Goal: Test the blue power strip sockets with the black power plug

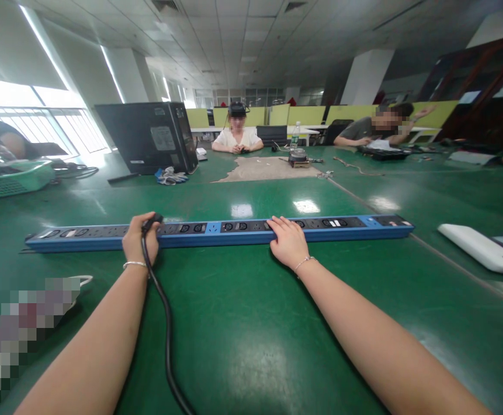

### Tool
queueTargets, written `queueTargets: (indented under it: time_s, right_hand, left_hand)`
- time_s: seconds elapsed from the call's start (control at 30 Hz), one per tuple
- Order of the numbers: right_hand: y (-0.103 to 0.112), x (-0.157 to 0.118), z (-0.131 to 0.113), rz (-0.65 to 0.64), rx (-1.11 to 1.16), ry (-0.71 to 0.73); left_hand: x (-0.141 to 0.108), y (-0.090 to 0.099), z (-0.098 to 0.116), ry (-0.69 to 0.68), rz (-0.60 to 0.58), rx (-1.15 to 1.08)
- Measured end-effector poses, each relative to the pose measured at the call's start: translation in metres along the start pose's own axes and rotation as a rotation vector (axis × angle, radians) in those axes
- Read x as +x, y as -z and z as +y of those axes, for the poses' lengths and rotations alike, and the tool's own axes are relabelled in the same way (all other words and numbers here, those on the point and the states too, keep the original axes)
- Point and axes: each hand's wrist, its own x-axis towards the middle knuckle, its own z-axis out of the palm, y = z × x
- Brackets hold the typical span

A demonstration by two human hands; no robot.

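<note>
A long blue power strip [251, 237] with black sockets lies crosswise on the green table. My left hand [138, 237] is closed around the black plug [152, 222] of a power cord, just over the left part of the strip. From that plug, the black cord [166, 323] runs down along my forearm to the bottom edge of the view. My right hand [289, 241] rests on the strip right of its middle, fingers stretched over the top face. Whether the plug's front touches a socket is hidden by my fingers.
A black computer case [147, 138] and grey-blue gloves [171, 176] stand beyond the strip. A green basket [22, 178] is at far left, a white device [483, 248] at right. Other people sit around the table. A blurred-out object [26, 323] lies at lower left.
</note>
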Motion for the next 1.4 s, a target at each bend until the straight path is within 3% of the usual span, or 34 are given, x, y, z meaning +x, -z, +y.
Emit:
queueTargets:
  time_s: [0.07,0.1,0.27,0.47,0.8,1.03,1.4]
  right_hand:
    - [0.0,0.001,0.0,-0.008,0.007,-0.01]
    - [-0.001,0.002,0.0,-0.01,0.009,-0.021]
    - [-0.001,0.004,0.0,0.002,0.013,-0.067]
    - [0.0,0.004,-0.001,-0.003,0.003,-0.063]
    - [0.0,0.004,-0.002,0.012,0.007,-0.056]
    - [0.001,0.005,-0.001,0.007,0.012,-0.054]
    - [0.001,0.003,0.0,-0.014,0.029,-0.019]
  left_hand:
    - [0.002,0.0,0.009,0.02,0.119,-0.039]
    - [0.001,0.0,0.015,0.014,0.111,-0.05]
    - [-0.013,-0.019,0.049,-0.023,-0.135,-0.116]
    - [-0.027,-0.043,0.079,-0.081,-0.323,-0.138]
    - [-0.03,-0.051,0.078,-0.158,-0.396,-0.104]
    - [-0.034,-0.052,0.078,-0.371,-0.406,-0.058]
    - [-0.035,-0.052,0.074,-0.455,-0.439,0.012]
